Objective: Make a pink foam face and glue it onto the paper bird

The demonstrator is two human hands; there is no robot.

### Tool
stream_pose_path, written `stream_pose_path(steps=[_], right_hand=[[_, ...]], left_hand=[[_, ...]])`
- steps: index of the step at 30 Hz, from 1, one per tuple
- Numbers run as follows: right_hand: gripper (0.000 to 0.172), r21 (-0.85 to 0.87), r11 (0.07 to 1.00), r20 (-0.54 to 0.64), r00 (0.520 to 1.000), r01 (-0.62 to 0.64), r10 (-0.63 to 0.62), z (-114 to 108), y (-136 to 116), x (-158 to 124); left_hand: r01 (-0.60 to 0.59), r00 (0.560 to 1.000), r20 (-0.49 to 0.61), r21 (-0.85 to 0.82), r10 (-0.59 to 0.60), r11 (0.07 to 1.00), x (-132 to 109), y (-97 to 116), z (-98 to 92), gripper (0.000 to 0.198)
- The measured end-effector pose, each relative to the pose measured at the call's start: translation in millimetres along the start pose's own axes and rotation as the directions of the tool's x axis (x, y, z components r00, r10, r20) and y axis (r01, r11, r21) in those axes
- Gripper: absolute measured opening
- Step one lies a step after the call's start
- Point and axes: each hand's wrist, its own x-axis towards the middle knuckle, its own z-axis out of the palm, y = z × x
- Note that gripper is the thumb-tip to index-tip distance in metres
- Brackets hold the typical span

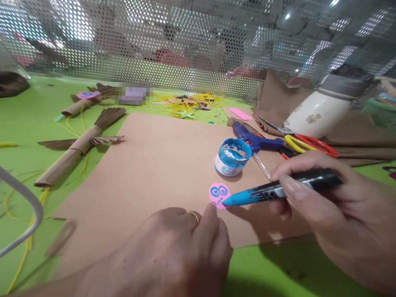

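A small pink paper circle (218, 193) with blue painted rings lies on a brown paper sheet (152, 164). My left hand (175, 251), wearing a ring, rests on the sheet with a fingertip pressing the circle's lower edge. My right hand (338, 214) is closed round a black marker (281, 190) whose blue-painted tip touches the circle. An open pot of blue paint (232, 157) stands just behind the circle.
A blue glue gun (256, 142) and red-and-yellow scissors (308, 144) lie at the back right beside a white bottle (319, 109) on folded brown paper. Rolled brown paper brooms (81, 144) lie left on the green table (278, 272). A perforated metal screen (188, 44) closes the back.
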Motion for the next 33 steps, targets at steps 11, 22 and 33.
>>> stream_pose_path(steps=[11,22,33], right_hand=[[0.008,-0.029,0.999,-0.013,1.0,0.012,-0.013,3.1,-3.3,6.3],[0.011,0.032,0.997,-0.052,0.996,-0.073,0.075,4.0,-4.3,4.2],[0.01,-0.039,0.999,-0.041,0.999,0.015,-0.017,3.2,-5.0,6.1]], left_hand=[[-0.003,0.999,-0.041,0.041,0.005,0.999,-0.6,0.9,-0.2,0.005],[-0.027,0.998,-0.055,0.042,0.029,0.999,-3.5,0.7,1.3,0.006],[-0.021,0.998,-0.052,0.04,0.023,0.999,-1.6,-0.7,0.8,0.006]])
